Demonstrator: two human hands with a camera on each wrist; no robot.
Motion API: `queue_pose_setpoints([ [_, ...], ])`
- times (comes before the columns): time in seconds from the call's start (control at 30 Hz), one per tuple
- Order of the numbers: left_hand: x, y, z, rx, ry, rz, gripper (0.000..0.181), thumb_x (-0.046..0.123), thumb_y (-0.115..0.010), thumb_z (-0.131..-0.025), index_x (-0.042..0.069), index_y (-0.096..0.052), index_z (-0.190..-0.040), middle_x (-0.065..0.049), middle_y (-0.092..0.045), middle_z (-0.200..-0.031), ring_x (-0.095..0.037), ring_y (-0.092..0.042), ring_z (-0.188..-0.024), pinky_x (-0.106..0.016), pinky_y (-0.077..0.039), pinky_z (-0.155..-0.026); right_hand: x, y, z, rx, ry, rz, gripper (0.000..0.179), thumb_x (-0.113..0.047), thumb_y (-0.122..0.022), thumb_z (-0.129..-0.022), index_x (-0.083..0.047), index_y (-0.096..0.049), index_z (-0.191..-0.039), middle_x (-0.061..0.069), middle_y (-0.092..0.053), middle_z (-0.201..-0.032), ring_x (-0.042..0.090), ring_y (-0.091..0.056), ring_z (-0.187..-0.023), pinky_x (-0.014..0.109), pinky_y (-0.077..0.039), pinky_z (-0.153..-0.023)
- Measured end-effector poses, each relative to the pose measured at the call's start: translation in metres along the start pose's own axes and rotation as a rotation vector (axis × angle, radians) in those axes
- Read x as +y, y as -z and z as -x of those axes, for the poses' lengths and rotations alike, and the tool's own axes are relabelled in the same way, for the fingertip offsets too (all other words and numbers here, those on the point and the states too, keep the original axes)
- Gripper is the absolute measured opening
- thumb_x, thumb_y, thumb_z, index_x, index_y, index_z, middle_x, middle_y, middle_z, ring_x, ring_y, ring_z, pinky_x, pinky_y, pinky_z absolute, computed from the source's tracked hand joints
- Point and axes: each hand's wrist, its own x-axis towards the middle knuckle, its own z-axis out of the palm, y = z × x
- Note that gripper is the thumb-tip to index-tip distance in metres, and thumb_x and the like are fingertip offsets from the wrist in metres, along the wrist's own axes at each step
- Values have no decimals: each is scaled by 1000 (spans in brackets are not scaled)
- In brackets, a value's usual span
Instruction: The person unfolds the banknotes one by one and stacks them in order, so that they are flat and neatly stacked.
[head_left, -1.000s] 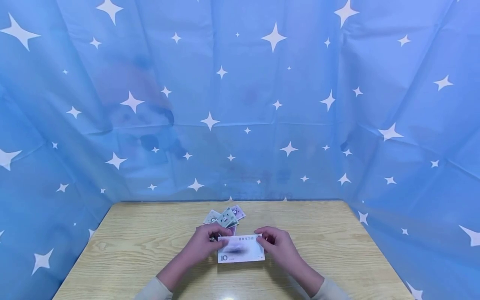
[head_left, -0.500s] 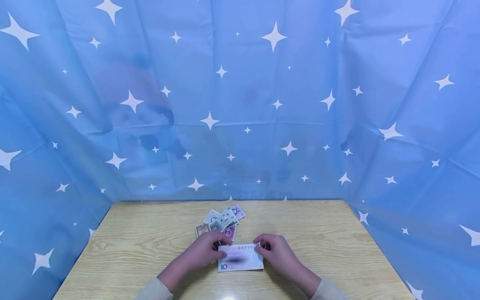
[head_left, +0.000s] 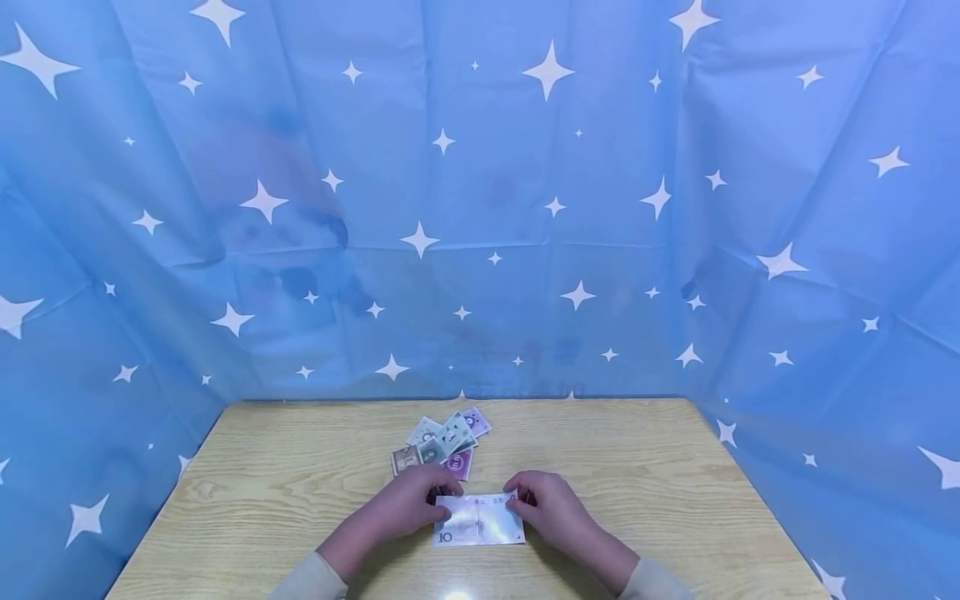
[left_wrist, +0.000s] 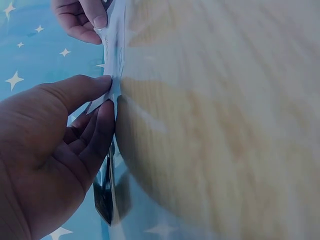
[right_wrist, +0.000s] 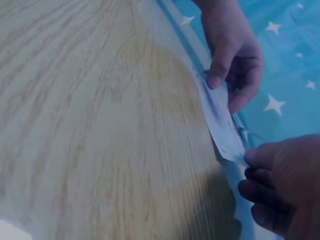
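A pale banknote marked 10 is stretched flat between both hands near the front of the table. My left hand pinches its left end between thumb and fingers, and my right hand pinches the far right corner. Seen from the left wrist, the banknote appears nearly edge-on, with the left thumb on one face. In the right wrist view the banknote slants close over the wood between the two hands. Just behind the left hand lies a loose pile of colourful banknotes.
The wooden table reaches back to a blue curtain with white stars, which also hangs along both sides. A bright light reflection shows at the table's front edge.
Both hands have lowered the banknote toward the table's front edge, still gripping it. The pile behind shows more fully as the left hand has moved off it.
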Motion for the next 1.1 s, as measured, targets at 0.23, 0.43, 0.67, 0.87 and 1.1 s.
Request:
queue_pose_setpoints([
  [0.23, 2, 1, -2, -13, -50, -138, 30, 14, -90, -90, 21, -81, -118, 14, -72, -110, -4, -64, -102, -33, -58, -94, 4, -2, -2, -6, 15, 82, 13, -9, -84, -98, -13, -81, -110, -16, -61, -84, -1, -55, -72, 25, -51, -65],
  [0.43, 4, 2, 0, -12, -66, -236, 29, 19, -89, -90, 23, -82, -118, 12, -70, -115, -6, -62, -101, -34, -57, -92, 8, -4, -1, -14, -11, 111, 12, -11, -85, -97, -15, -82, -108, -13, -59, -90, 1, -53, -77, 25, -50, -66],
  [0.67, 6, 3, 1, -33, -19, -221, 29, 21, -89, -91, 24, -81, -118, 14, -65, -111, -4, -59, -96, -30, -56, -87, 10, -5, 0, 4, -21, 110, 12, -12, -86, -97, -19, -82, -107, -10, -58, -99, 2, -53, -81, 25, -51, -69],
  [0.87, 5, 3, 1, -23, -35, -218, 26, 20, -89, -91, 23, -81, -116, 13, -64, -107, -5, -59, -94, -29, -56, -85, 8, -4, -1, 12, -8, 97, 12, -12, -85, -97, -17, -82, -108, -9, -59, -99, 3, -54, -81, 25, -51, -69],
  [1.1, 6, 3, -1, -22, -10, -213, 29, 23, -88, -91, 23, -79, -118, 13, -62, -107, -5, -60, -97, -32, -58, -91, 7, -4, -2, 4, -52, 80, 10, -15, -85, -97, -19, -81, -106, -11, -59, -97, 4, -55, -82, 25, -51, -70],
])
